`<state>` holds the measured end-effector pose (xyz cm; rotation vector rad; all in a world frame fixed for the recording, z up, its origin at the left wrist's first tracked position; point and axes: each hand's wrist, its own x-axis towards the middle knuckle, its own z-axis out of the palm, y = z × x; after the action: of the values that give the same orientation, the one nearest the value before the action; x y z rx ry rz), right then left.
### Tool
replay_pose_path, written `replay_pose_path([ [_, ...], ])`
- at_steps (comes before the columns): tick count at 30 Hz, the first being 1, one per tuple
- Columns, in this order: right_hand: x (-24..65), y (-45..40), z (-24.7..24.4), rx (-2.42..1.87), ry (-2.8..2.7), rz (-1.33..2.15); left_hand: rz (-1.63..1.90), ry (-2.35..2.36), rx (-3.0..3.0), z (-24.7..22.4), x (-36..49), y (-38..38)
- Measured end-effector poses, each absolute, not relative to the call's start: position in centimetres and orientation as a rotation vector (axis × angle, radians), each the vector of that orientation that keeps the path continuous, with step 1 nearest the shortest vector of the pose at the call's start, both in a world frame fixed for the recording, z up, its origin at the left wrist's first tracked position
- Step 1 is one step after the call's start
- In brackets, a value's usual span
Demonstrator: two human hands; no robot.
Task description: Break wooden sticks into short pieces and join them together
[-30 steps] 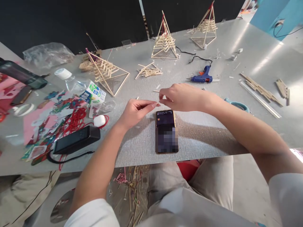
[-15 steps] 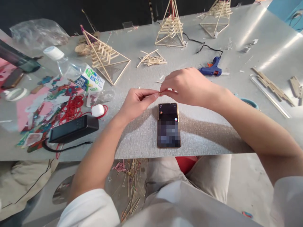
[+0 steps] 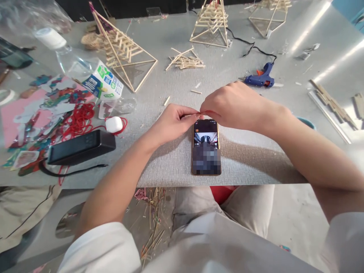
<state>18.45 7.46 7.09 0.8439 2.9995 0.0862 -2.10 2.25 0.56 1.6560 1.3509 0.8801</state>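
Note:
My left hand [image 3: 178,121] and my right hand [image 3: 227,104] meet fingertip to fingertip over the table, just above the top edge of a phone [image 3: 206,136]. Both are closed in a pinch. A thin reddish strand [image 3: 210,112] shows between the fingertips and along the right hand; most of it is hidden by the fingers. The phone lies flat with its screen lit, part of the picture blurred out. Short pieces of stick [image 3: 167,101] rest on the tabletop beyond my left hand.
Stick pyramids [image 3: 136,62] stand at the back, around a pile of cut sticks [image 3: 186,60]. A blue glue gun [image 3: 260,77] lies beyond my right wrist. On the left are a plastic bottle [image 3: 82,72], red cord [image 3: 82,117] and a black device [image 3: 82,146]. Wooden strips [image 3: 332,102] lie right.
The view has shifted a little, so the table's things sit differently in it. My hands stay together in a pinch, closer to the phone's top edge. A picture now appears on the phone screen.

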Motion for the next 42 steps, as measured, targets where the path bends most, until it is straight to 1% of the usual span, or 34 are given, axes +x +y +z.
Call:
replay_pose_path([
  [8,18.6,8.0,6.5,0.775,3.099,0.087,0.932,1.295,1.641,0.0,-2.2,2.2],
  [13,18.2,7.6,6.6,0.818,3.055,0.062,0.970,1.286,1.651,0.4,-2.2,1.7],
  [19,17.3,8.0,5.2,0.812,2.991,-0.102,0.950,1.277,1.625,1.9,-1.8,1.0],
  [22,17.7,8.5,4.8,0.892,3.066,-0.147,0.980,1.270,1.548,2.2,-2.1,1.3],
  [25,18.6,8.9,5.4,0.966,3.158,-0.224,0.999,1.291,1.489,2.1,-2.4,1.7],
  [30,19.3,8.8,6.6,0.875,3.225,-0.383,1.049,1.297,1.621,2.0,-2.6,2.0],
  [35,18.9,8.3,5.8,1.008,3.321,-0.381,1.072,1.293,1.714,1.7,-2.8,2.2],
  [39,19.8,7.0,4.4,1.042,3.361,-0.399,0.982,1.211,1.707,1.2,-2.4,1.9],
  [40,20.2,6.5,3.9,1.065,3.395,-0.446,0.955,1.177,1.689,1.0,-2.3,1.7],
  [42,20.7,5.4,2.8,1.075,3.491,-0.653,0.936,1.113,1.648,0.5,-2.1,1.1],
])
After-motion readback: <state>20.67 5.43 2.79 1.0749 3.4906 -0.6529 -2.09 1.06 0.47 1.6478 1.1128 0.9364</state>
